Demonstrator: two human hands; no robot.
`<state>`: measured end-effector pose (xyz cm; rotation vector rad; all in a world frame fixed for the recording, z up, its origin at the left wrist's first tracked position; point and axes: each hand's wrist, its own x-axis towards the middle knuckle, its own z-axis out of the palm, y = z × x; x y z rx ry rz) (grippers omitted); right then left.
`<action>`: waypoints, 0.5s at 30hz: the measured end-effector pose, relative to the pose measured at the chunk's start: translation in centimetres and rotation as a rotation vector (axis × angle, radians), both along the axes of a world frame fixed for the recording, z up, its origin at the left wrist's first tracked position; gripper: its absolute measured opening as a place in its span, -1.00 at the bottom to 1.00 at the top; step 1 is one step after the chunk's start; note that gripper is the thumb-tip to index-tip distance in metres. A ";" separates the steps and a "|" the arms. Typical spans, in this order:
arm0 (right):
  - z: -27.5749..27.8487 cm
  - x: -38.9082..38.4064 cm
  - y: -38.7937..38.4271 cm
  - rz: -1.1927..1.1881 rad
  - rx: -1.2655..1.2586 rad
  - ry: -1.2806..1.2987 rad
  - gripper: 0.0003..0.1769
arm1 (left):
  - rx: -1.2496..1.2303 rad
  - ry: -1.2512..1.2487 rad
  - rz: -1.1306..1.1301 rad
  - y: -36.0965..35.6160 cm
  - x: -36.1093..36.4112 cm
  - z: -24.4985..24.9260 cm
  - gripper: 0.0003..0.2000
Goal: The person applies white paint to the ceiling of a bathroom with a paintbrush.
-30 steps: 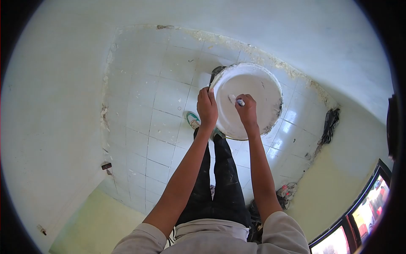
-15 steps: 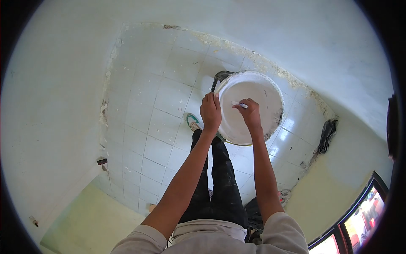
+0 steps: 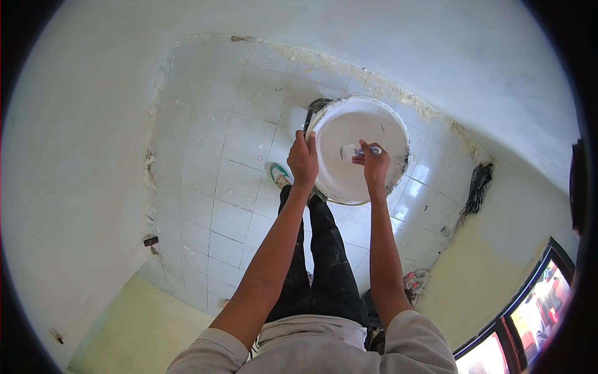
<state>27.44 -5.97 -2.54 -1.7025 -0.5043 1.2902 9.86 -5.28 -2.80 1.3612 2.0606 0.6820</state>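
A large round bucket with off-white contents stands on the tiled floor in front of me. My left hand grips its left rim, thumb on the inner side. Over the bucket, my right hand is closed on a small white tube with dark markings, which points left. A pale blob lies on the contents just left of the tube's end. The black handle sits at the bucket's upper left.
My shoe is left of the bucket. A black plastic bag lies by the right wall. A small dark object is at the left wall's foot. A crumpled clear bag lies beside my right forearm. A window is at lower right.
The view has shifted slightly, so the bucket appears a little higher and further left. My right hand has moved right relative to the bucket, with the tube turned, and a pale blob shows on the contents.
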 end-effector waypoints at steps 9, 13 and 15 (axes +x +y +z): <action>0.0 -0.8 -1.7 -0.096 -0.204 0.004 -0.67 | -0.095 0.129 -0.028 0.3 0.7 0.7 -0.75; -0.9 -0.6 -1.5 0.011 -0.194 0.008 -0.64 | -0.101 0.158 -0.004 0.4 1.1 0.9 -0.75; -0.2 -0.8 -0.6 0.203 -0.184 -0.044 -0.66 | -0.106 0.171 0.004 0.4 1.2 0.9 -0.75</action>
